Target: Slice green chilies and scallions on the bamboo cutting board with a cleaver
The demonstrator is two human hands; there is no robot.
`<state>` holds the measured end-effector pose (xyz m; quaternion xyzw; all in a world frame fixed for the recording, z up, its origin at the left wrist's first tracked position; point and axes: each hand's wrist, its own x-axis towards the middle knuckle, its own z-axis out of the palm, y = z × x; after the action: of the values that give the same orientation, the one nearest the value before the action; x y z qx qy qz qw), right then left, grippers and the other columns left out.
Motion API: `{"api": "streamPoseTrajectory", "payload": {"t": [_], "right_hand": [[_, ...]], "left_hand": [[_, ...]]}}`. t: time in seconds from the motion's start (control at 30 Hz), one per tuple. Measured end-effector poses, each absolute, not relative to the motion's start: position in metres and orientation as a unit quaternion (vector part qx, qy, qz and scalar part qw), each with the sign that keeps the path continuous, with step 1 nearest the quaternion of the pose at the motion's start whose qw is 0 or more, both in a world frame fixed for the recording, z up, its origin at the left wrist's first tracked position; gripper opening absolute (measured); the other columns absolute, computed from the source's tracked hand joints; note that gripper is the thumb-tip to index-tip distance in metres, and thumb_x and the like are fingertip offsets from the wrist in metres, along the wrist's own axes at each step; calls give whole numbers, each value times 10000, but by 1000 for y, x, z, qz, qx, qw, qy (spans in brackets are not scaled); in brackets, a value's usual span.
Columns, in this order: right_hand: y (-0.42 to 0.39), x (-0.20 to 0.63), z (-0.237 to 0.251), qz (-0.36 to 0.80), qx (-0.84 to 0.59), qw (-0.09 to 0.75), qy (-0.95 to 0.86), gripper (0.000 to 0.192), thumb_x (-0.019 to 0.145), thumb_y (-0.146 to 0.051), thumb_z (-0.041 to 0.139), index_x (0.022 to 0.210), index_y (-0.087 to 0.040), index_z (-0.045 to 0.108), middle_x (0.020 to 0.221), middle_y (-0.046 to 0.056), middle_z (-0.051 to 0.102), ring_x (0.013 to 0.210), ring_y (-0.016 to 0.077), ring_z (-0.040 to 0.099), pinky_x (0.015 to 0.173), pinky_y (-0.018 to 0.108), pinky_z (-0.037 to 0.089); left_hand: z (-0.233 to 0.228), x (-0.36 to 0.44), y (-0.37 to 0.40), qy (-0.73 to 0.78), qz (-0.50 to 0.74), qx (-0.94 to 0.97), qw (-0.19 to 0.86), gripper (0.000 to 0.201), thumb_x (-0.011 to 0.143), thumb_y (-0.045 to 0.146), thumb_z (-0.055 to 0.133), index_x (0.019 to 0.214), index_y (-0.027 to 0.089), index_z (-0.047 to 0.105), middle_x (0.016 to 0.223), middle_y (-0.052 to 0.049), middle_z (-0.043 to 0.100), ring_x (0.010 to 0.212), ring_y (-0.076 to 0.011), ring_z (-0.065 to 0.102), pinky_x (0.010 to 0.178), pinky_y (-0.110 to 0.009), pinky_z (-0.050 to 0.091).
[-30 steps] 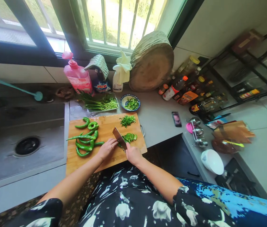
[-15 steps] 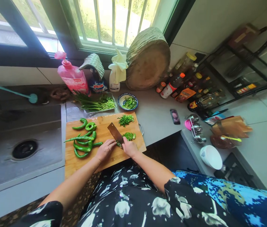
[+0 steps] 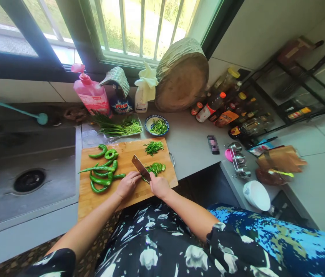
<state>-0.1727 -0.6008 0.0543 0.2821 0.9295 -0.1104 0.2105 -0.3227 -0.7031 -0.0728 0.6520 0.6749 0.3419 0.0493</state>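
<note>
R hand [image 3: 159, 186] has a closed grip on the knife [image 3: 141, 168] handle, blade tilted over the board [image 3: 99, 196], tip pointing up-left. L hand [image 3: 128, 184] lies flat-ish just left of the blade, fingers curled down on what looks like a pepper being cut; can't tell if its grip is closed round it or just pressing, since the hand hides it. Slices [image 3: 156, 167] pile up touching the blade's right side; a finer chopped heap [image 3: 154, 147] sits further back on the board. Whole peppers [image 3: 102, 175] wait on the left half of the board, well apart from the blade.

To do this step well, I'd say: keep L fingertips tucked back, knuckles guiding the flat of the blade; feed the pepper rightward in small, even steps; cut w/ a rocking stroke, tip low, so slices match those already cut. Push the pile aside when it crowds the edge. Board hangs near the surface's front edge, so press straight down, not outward

Bowl [image 3: 157, 125] of greens and a tray of chives [image 3: 119, 127] sit behind the board; sink [image 3: 30, 181] to the left
</note>
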Motion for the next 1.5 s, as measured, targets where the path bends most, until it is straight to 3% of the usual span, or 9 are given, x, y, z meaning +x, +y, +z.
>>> {"api": "streamPoseTrajectory", "payload": {"t": [0.47,0.97,1.33,1.5], "right_hand": [[-604,-186,25,-142,315,164,924,448,881,-267,382,1299,-117,319,827,122,680,752,241,662,653,318,497],[-605,-176,49,-129,305,186,925,406,888,-289,388,1268,-150,350,838,110,677,765,227,658,666,308,490],[-619,-175,42,-115,275,187,936,463,818,-162,433,1267,-95,337,791,130,675,725,250,661,621,315,502],[-609,-179,29,-133,297,171,930,434,874,-251,394,1282,-114,335,811,124,678,738,242,662,636,320,500]], "left_hand": [[-76,-322,-711,676,356,642,56,266,892,211,390,980,179,638,1004,-83,614,953,-176,548,833,-336,492],[-84,-318,-711,706,368,603,50,236,887,253,423,921,185,646,917,-81,635,845,-168,577,762,-298,494],[-78,-318,-710,712,351,604,65,258,882,217,400,913,170,652,926,-87,650,837,-174,583,775,-313,492],[-73,-316,-711,720,349,596,64,260,888,231,392,931,177,643,942,-89,639,863,-177,576,784,-312,485]]}}
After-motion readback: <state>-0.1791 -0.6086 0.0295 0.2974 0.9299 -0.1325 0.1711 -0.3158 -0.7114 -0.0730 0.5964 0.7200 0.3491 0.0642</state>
